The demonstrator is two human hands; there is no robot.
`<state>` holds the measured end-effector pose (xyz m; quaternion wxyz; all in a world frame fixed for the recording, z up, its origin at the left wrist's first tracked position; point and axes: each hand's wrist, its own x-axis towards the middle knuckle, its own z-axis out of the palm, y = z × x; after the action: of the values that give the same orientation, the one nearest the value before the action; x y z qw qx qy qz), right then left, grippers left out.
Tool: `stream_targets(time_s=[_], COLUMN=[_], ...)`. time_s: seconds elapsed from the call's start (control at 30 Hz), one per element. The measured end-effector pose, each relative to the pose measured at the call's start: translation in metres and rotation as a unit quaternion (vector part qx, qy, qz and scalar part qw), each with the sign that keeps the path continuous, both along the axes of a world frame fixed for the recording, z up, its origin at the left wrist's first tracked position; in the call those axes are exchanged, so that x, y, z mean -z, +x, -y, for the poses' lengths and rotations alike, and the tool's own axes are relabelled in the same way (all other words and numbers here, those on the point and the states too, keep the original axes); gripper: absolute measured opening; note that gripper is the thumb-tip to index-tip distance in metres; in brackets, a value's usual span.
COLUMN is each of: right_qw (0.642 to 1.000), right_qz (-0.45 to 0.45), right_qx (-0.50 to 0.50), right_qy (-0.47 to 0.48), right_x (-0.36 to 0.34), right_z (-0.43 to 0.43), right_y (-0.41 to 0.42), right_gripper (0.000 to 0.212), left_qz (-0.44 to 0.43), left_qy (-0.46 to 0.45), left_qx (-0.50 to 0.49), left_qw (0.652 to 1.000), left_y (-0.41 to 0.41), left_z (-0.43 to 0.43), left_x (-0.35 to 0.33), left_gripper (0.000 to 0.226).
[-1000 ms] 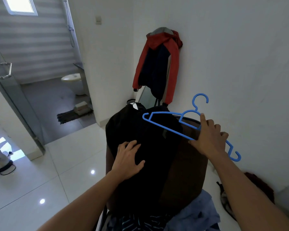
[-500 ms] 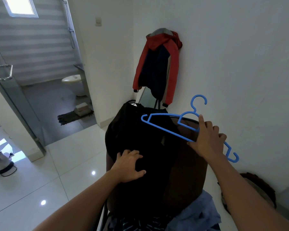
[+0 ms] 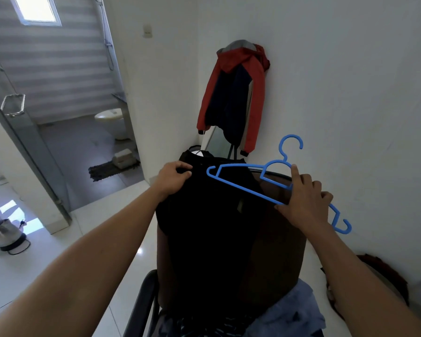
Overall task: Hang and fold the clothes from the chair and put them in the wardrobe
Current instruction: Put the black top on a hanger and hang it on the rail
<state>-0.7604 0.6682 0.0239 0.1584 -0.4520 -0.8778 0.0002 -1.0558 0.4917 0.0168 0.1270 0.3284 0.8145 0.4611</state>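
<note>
On chair back [image 3: 277, 239]: black garment [image 3: 209, 227], draped w/ long axis top-to-bottom, upper edge farthest from the person. L hand [image 3: 174, 177] is nearer it, fingers curled, pinching fabric at that upper edge. R hand [image 3: 304, 205] grips blue hanger [image 3: 241, 187] at its middle, index finger straight. Hanger slants, left tip just beside L hand, above the cloth. Next, prob: feed tip into the neck.

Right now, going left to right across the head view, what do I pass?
electric kettle → toilet → left hand gripping the black garment → red and navy jacket on the wall → right hand holding the blue hanger
</note>
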Motion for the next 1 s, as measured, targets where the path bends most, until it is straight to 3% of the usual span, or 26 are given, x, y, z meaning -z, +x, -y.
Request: stream_targets(time_s=[0.27, 0.63, 0.83, 1.0], right_qw=[1.000, 0.988, 0.969, 0.973], right_qz=[-0.021, -0.110, -0.181, -0.175], right_qx=[-0.010, -0.046, -0.142, -0.127], right_qy=[0.019, 0.098, 0.090, 0.086], right_x=[0.000, -0.024, -0.033, -0.044], right_z=[-0.006, -0.015, -0.012, -0.007], right_y=[-0.004, -0.018, -0.011, -0.004], right_gripper=[0.112, 0.110, 0.109, 0.112], left_qz=[-0.019, -0.053, -0.082, -0.115], left_qy=[0.044, 0.063, 0.056, 0.043], left_qx=[-0.025, 0.079, 0.104, 0.158], left_qw=[0.999, 0.993, 0.990, 0.980], left_y=[-0.002, 0.012, 0.028, 0.053], left_z=[0.004, 0.032, 0.040, 0.036], left_x=[-0.004, -0.065, -0.091, -0.117], left_gripper=[0.031, 0.033, 0.035, 0.033])
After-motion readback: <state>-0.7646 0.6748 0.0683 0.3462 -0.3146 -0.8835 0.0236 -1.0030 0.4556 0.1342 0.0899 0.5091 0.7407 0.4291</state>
